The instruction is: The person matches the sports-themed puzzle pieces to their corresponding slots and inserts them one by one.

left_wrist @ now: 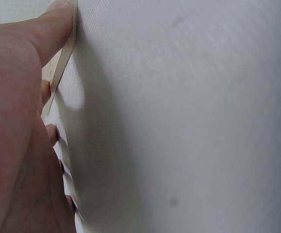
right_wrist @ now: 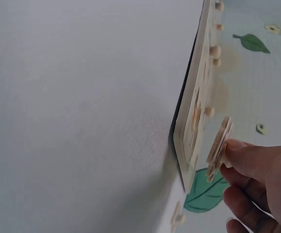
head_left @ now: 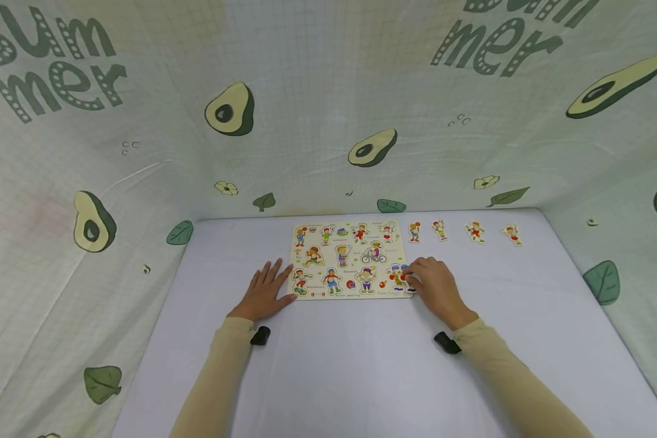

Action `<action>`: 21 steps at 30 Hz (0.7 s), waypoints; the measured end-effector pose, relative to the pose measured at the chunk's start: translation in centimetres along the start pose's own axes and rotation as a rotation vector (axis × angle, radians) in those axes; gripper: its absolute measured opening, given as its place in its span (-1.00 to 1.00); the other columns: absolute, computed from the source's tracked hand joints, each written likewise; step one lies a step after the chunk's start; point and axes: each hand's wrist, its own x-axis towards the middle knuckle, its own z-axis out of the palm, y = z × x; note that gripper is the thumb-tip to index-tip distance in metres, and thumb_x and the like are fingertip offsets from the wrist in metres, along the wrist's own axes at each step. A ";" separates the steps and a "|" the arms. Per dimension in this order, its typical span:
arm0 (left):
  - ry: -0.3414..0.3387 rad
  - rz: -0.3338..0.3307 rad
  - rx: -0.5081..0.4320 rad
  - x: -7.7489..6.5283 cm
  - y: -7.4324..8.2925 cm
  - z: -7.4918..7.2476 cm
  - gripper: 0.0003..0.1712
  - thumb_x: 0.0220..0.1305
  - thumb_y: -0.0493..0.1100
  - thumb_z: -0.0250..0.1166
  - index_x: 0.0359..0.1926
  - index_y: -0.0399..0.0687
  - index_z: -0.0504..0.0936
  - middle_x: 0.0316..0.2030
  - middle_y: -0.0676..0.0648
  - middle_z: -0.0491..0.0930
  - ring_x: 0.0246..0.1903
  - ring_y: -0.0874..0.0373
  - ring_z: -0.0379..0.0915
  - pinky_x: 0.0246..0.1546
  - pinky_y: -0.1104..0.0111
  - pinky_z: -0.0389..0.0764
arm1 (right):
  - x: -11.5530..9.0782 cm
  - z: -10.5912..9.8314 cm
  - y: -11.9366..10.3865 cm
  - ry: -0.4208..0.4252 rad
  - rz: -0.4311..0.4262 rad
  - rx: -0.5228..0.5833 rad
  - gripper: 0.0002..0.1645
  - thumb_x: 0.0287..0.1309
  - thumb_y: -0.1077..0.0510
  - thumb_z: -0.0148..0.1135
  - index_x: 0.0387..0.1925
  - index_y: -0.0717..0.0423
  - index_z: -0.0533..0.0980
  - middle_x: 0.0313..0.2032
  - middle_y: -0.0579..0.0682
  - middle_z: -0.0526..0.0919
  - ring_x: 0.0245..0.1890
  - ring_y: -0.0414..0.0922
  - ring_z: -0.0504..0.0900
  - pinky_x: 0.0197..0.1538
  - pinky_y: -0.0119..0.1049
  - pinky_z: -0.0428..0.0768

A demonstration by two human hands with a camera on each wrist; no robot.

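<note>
A wooden knob-puzzle board (head_left: pixel 356 261) with cartoon sports figures lies flat on the table. My left hand (head_left: pixel 264 291) is spread with its fingers straight, resting at the board's left edge; in the left wrist view its thumb (left_wrist: pixel 55 29) touches the edge. Over the board's lower right corner, my right hand (head_left: pixel 437 286) pinches a figure-shaped puzzle piece (right_wrist: pixel 220 148) by its knob. In the right wrist view that piece is tilted and apart from the board. The fingers partly cover the piece's picture in the head view.
Several loose puzzle pieces lie in a row right of the board, among them one in red (head_left: pixel 475 232) and one at the far right (head_left: pixel 511 235). A white table (head_left: pixel 350 365) spreads in front. Behind hangs a cloth (head_left: pixel 306 121) printed with avocados.
</note>
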 end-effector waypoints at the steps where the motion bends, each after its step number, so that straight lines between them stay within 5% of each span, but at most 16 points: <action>1: 0.000 0.001 0.001 0.0 0.0 0.0 -0.05 0.54 0.22 0.21 0.71 0.02 0.02 0.71 -0.24 -0.22 0.68 -0.28 -0.45 0.64 -0.18 -0.30 | 0.1 0.1 -0.1 -0.002 0.000 -0.003 -0.82 0.12 0.35 0.57 -0.22 0.17 0.76 -0.22 0.04 0.79 -0.15 0.08 0.70 -0.05 0.02 0.64; 21: -0.007 0.017 0.000 0.1 -0.2 0.0 -0.05 0.53 0.21 0.22 0.71 0.00 0.04 0.70 -0.25 -0.20 0.67 -0.29 -0.42 0.64 -0.19 -0.29 | 1.7 1.6 -0.8 -0.087 0.028 -0.073 -0.82 0.13 0.31 0.57 -0.20 0.16 0.76 -0.23 0.03 0.78 -0.17 0.06 0.68 -0.08 -0.01 0.61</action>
